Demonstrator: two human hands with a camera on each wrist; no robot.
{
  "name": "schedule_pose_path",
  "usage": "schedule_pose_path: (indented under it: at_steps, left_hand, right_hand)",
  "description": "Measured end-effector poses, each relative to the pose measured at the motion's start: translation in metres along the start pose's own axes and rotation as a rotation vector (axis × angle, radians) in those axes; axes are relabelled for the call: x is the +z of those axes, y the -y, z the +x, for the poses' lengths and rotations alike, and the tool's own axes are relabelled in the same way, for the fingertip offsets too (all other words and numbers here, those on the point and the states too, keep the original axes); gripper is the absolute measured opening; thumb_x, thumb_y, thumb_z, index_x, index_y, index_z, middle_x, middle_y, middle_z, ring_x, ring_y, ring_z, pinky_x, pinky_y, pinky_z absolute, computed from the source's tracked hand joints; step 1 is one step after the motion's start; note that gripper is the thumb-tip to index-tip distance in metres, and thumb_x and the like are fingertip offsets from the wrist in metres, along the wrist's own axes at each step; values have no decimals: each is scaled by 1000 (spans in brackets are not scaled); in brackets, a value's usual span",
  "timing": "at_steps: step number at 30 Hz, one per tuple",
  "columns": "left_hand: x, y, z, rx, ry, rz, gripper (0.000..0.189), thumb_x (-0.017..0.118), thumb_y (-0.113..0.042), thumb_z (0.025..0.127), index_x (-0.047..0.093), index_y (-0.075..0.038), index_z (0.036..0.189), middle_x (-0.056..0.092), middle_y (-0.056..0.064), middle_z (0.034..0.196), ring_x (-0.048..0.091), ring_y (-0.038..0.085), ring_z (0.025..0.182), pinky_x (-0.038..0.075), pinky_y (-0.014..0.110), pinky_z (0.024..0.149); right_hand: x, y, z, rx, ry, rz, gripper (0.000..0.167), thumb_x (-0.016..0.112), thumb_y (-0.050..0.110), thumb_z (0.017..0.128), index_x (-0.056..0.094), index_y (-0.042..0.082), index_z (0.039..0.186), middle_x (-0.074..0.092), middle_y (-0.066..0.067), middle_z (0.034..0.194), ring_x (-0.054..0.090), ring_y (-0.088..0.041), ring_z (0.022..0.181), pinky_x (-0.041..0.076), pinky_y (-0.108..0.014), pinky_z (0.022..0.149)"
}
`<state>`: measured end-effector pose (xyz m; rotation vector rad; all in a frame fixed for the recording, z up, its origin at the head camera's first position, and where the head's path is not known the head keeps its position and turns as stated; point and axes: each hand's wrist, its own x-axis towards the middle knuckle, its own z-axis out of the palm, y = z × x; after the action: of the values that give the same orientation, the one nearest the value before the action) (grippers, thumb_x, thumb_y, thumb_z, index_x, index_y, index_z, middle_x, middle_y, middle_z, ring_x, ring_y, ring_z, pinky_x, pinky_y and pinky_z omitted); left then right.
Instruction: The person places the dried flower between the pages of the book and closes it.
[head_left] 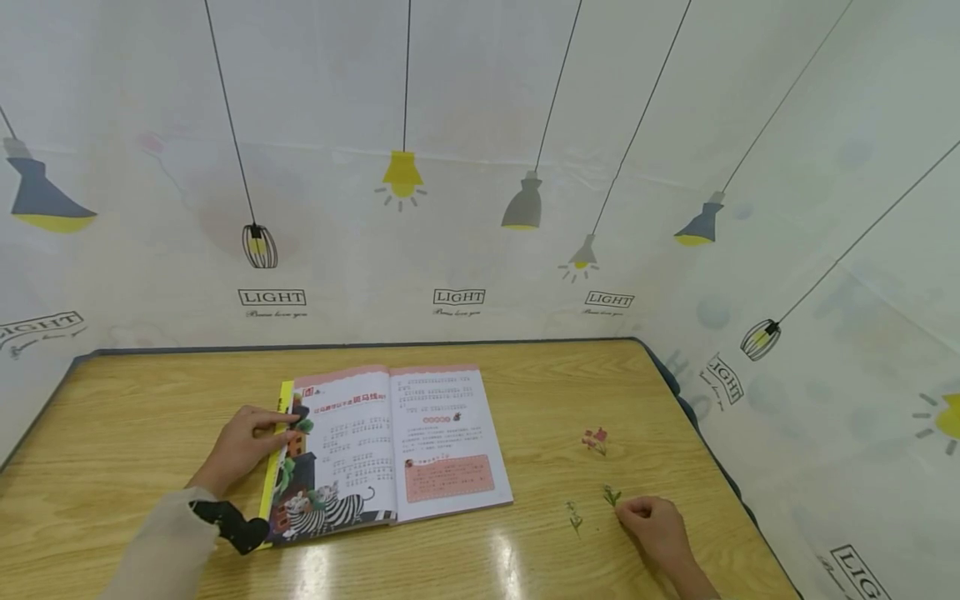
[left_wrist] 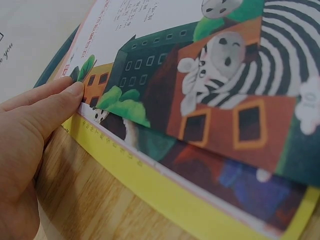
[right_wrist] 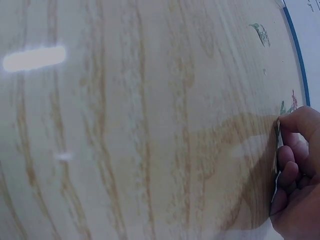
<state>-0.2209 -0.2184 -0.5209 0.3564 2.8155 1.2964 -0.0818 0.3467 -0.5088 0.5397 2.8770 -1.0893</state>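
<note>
An open picture book (head_left: 442, 433) with zebra drawings lies on the wooden table. My left hand (head_left: 243, 446) is at its left margin, thumb and index finger stretched onto the page edge. In the left wrist view the thumb (left_wrist: 75, 92) rests on the printed page, above a yellow cover edge (left_wrist: 150, 192). To the right of the book, my right hand (head_left: 660, 529) pinches a small green leafy sprig (head_left: 611, 494) close over the table. A paler thin sprig (head_left: 574, 518) lies just left of it. Farther back is a small pink flower (head_left: 595, 438) on a stem.
The wooden table (head_left: 187, 375) has a dark edge along its back and right sides. Behind it hangs a pale wall covering (head_left: 337, 100) printed with lamps. A light sleeve (head_left: 165, 550) with a black piece at the wrist covers the left forearm.
</note>
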Motion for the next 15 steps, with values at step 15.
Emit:
schedule_pose_path:
  at_steps: [15]
  left_hand:
    - [1,2,0,-5,-2,-4,35,64,-25,87,65,-2,113,54,17,106,43,26,94,34,45,77]
  right_hand:
    - [2,16,5,-28,-23,12,20,67,14,79,67,-6,81,60,-3,72,52,-14,67,43,-28,60]
